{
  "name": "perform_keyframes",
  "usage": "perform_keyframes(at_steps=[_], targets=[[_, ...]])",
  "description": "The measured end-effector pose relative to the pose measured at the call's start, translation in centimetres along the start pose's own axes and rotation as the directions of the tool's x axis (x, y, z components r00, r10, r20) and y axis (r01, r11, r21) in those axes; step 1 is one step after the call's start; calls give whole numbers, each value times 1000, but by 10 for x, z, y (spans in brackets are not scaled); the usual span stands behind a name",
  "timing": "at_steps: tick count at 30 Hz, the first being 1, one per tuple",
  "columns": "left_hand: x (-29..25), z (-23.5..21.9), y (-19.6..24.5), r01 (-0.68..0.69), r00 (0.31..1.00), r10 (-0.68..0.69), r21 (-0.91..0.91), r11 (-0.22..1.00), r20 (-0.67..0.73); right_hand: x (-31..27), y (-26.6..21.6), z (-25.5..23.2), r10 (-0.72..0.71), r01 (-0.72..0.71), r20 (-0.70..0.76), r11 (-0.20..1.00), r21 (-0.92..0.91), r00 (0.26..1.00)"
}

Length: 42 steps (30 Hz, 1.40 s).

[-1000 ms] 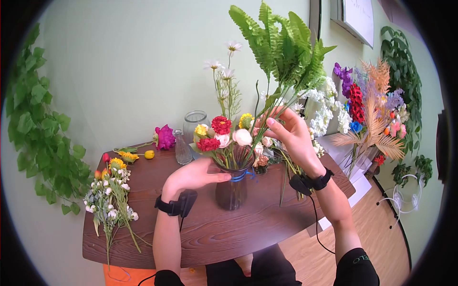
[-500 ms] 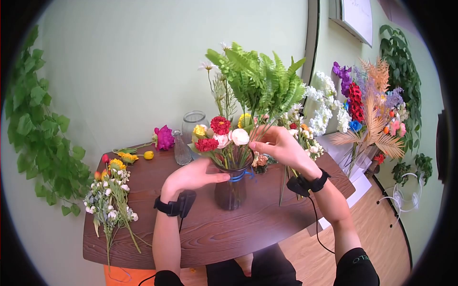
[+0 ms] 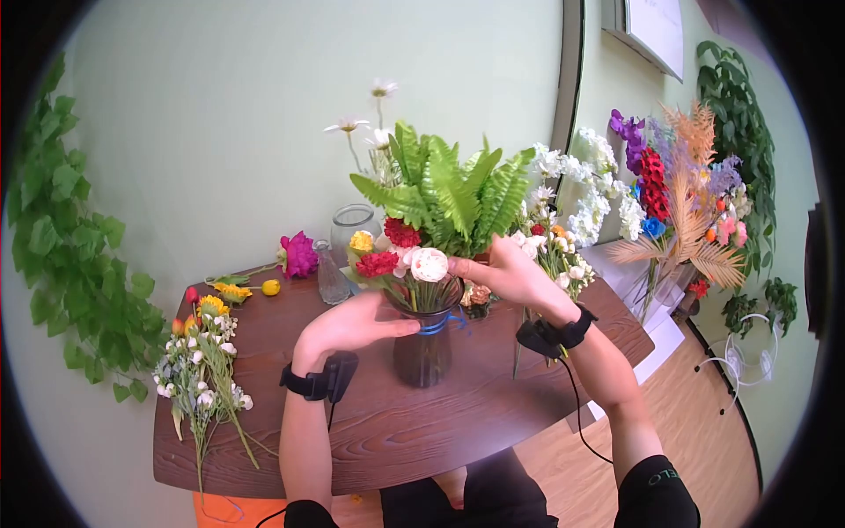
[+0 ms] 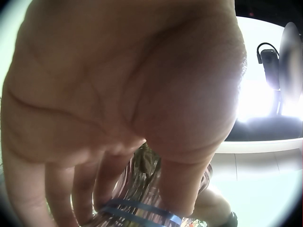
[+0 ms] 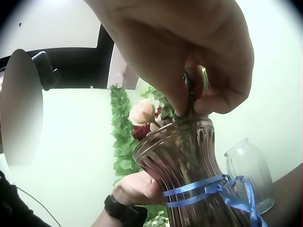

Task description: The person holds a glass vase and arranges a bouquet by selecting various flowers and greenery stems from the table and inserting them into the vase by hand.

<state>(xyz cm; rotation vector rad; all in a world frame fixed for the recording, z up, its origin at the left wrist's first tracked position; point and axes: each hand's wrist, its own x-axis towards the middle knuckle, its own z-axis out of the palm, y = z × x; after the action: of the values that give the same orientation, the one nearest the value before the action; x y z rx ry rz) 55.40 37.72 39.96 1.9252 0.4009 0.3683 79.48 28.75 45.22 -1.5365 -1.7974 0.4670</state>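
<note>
A tinted, ribbed glass vase (image 3: pixel 421 363) stands on the table, with a blue ribbon (image 5: pixel 191 193) tied round its neck. My left hand (image 3: pixel 348 326) holds that neck, thumb at the ribbon and fingers round the far side. At the rim, my right hand (image 3: pixel 515 280) pinches the stems of a green fern bunch (image 3: pixel 453 189) between thumb and fingers. Those stems run down inside the vase. Also in the vase are red flowers (image 3: pixel 377 263), a pale pink rose (image 3: pixel 429 264), a yellow flower (image 3: pixel 362 241) and tall white daisies (image 3: pixel 347 126).
Behind the vase stand a clear jar (image 3: pixel 350 220) and a small glass bottle (image 3: pixel 332 280). A magenta flower (image 3: pixel 299 255) lies left of them. Loose white flowers (image 3: pixel 204 374) cover the table's left end; more white blooms (image 3: pixel 572 264) lie at right. Dried palm leaves (image 3: pixel 682 233) stand beyond.
The fern bunch has come down from high above the vase until its fronds sit just over the flowers. My right hand has lowered to the rim; the left hand stays on the neck.
</note>
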Motion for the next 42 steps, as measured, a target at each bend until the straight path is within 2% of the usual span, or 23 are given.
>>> perform_keyframes(at_steps=[1, 3, 5, 7, 8, 9, 11, 13, 14, 17, 20, 21, 23, 25, 27, 28, 30, 31, 33, 34, 38, 40, 42], targets=[[0, 0, 1, 6, 1000, -6, 1, 1000, -10, 2, 5, 3, -82, 80, 24, 995, 54, 996], [-2, 0, 9, 45, 999, -45, 4, 999, -2, 5, 12, 11, -89, 85, 22, 989, 121, 996], [-3, 1, 10, 84, 996, -84, 8, 996, 7, 7, 16, 18, -261, 270, -71, 939, 214, 963], [-3, 0, 9, 83, 997, -83, 22, 996, 0, 0, -3, 5, -231, 227, -10, 942, 246, 973], [-3, 0, 10, 83, 997, -83, 22, 996, 0, -8, -24, -10, -26, 10, 93, 987, 162, 995], [-3, 0, 13, 104, 995, -104, 53, 993, 3, -13, -34, -20, 188, -200, 177, 978, 57, 966], [-4, -1, 11, 125, 992, -126, 83, 989, 4, -15, -12, -30, 140, -167, 202, 978, 123, 969], [-2, -1, 5, 61, 998, -61, 53, 997, -1, -23, 8, -41, 22, -59, 119, 946, 318, 993], [-2, -1, 6, 61, 998, -61, 50, 997, 1, -24, 18, -47, 8, -35, 99, 961, 273, 995], [-4, 0, 11, 79, 997, -79, 49, 996, 1, -34, 50, -75, 92, -69, -66, 956, 285, 994], [-4, 1, 10, 52, 999, -51, 33, 998, -14, -41, 102, -105, 104, -109, -200, 994, -14, 974], [-3, 1, 8, 46, 999, -45, 42, 998, -21, -43, 117, -108, 105, -110, -203, 994, -15, 974], [-2, 1, 6, 37, 999, -36, 51, 998, -25, -51, 145, -112, 199, -248, -233, 947, -204, 952], [-2, 1, 6, 45, 999, -44, 31, 998, -28, -53, 183, -108, 238, -291, -223, 923, -250, 945], [-2, 1, 6, 56, 998, -55, 17, 998, -25, -50, 182, -93, 352, -432, -275, 839, -331, 895], [-2, 1, 6, 68, 997, -68, 1, 998, -24, -48, 183, -84, 352, -432, -277, 840, -328, 894], [-2, 0, 6, 76, 997, -76, -3, 997, -20, -43, 182, -67, 223, -402, -392, 788, -467, 893], [-2, 0, 5, 82, 996, -82, -11, 997, -19, -41, 178, -61, 224, -403, -394, 789, -464, 892], [-1, -1, 4, 73, 997, -73, -12, 997, -17, -38, 171, -52, 24, -304, -434, 750, -587, 900], [-1, -1, 4, 63, 998, -63, -15, 998, -16, -33, 184, -49, 187, -447, -460, 698, -559, 868], [-3, 1, 9, 83, 996, -83, -16, 996, -17, -25, 192, -48, 173, -461, -496, 699, -547, 851], [-3, 1, 10, 68, 998, -68, -5, 998, -14, -24, 183, -50, -27, -314, -533, 782, -538, 846], [-3, 2, 12, 74, 997, -74, 0, 997, -15, -22, 174, -56, 54, -314, -510, 841, -439, 858]])
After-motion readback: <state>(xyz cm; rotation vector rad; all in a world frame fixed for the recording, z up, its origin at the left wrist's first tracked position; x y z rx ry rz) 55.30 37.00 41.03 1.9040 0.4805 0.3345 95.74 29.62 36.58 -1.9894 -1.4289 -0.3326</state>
